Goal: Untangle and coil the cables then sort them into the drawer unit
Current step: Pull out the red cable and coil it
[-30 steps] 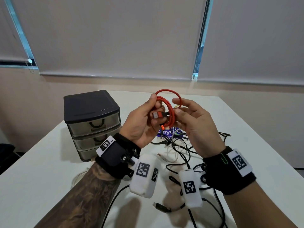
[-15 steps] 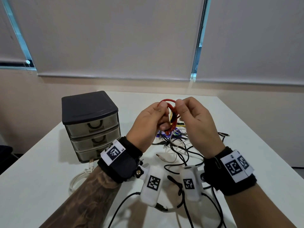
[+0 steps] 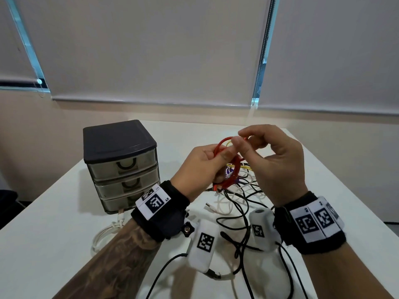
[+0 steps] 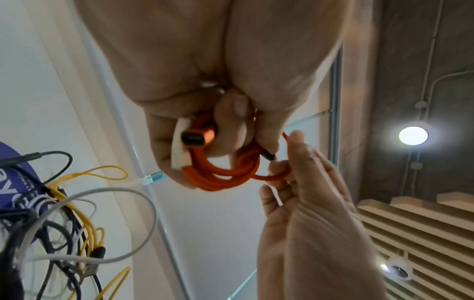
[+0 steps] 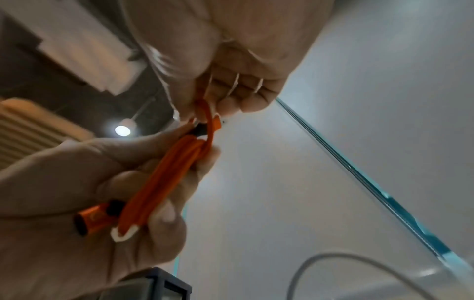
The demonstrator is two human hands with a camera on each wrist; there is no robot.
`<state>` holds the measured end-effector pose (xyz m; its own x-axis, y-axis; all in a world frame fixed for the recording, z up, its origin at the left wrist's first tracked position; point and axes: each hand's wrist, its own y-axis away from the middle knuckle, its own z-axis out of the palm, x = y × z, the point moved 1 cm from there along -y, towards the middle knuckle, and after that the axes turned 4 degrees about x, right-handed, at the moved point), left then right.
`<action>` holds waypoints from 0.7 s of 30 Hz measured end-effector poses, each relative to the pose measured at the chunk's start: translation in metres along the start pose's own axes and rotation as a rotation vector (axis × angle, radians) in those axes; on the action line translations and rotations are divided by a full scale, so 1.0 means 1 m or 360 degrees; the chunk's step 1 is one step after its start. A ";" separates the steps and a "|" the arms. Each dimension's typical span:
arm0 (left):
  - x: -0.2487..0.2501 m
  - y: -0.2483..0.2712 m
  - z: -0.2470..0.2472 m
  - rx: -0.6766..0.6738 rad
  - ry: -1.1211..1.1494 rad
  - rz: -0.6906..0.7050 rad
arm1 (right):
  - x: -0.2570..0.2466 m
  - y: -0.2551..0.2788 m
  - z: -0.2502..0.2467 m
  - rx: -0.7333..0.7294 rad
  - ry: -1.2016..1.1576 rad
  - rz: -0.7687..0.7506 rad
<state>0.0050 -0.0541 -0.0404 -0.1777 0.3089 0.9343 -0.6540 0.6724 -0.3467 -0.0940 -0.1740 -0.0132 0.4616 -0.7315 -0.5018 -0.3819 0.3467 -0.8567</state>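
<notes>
An orange cable (image 3: 234,169) (image 4: 225,172) (image 5: 164,176) is wound into a small coil above the table. My left hand (image 3: 207,162) (image 4: 205,113) grips the coil, its thumb over the strands beside the orange plug (image 4: 197,137) (image 5: 93,217). My right hand (image 3: 265,156) (image 5: 220,95) pinches the cable's loose end at the top of the coil. The drawer unit (image 3: 122,165), dark lid and three translucent drawers, all shut, stands to the left on the white table (image 3: 43,234).
A tangle of black, white and yellow cables (image 3: 241,199) (image 4: 64,213) lies on the table under and behind my hands. A coiled white cable (image 3: 103,236) sits in front of the drawer unit. Roller blinds cover the windows behind.
My hands turned the coil from facing me to edge-on and lowered it slightly. The right hand shifted up to pinch the end at the top of the coil.
</notes>
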 end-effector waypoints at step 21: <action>-0.015 0.005 0.006 -0.0392 -0.0288 -0.0304 | 0.017 -0.032 -0.040 0.0011 -0.0149 0.0506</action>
<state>-0.0003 -0.0595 -0.0555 -0.2111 0.0524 0.9761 -0.4948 0.8554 -0.1530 -0.1064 -0.2207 0.0104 0.3916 -0.5292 -0.7527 -0.5135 0.5531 -0.6560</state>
